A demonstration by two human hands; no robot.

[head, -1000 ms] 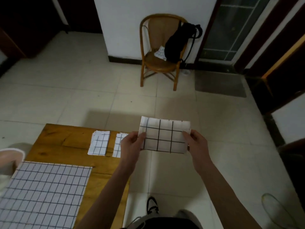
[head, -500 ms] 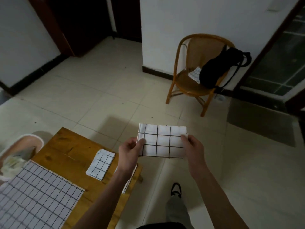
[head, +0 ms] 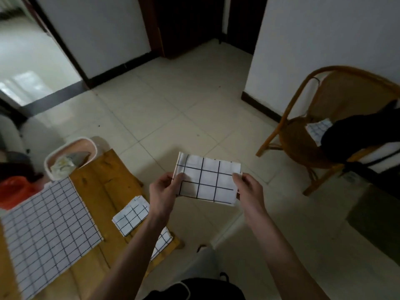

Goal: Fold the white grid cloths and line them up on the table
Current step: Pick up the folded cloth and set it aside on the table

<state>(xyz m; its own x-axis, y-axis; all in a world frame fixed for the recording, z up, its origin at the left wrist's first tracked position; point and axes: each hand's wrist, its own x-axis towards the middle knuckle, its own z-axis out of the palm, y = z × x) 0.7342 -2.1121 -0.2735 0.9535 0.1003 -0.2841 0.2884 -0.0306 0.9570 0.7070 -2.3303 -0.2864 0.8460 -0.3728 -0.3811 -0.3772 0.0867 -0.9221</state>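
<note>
Nearest, down and to the left of the hands: wooden table (head: 104, 187) with a folded cloth (head: 131, 215) lying flat, a second folded cloth (head: 162, 242) half hidden under the left forearm, and a large unfolded grid cloth (head: 46, 230) spread flat further left. Above the floor, clear of the table edge: held cloth (head: 207, 179), long axis running hand to hand, pinched at its short ends by left hand (head: 164, 192) and right hand (head: 249, 189), held apart. Thin, soft, black-lined white weave; left hand nearer the row. Beyond, rattan chair (head: 303, 135).
</note>
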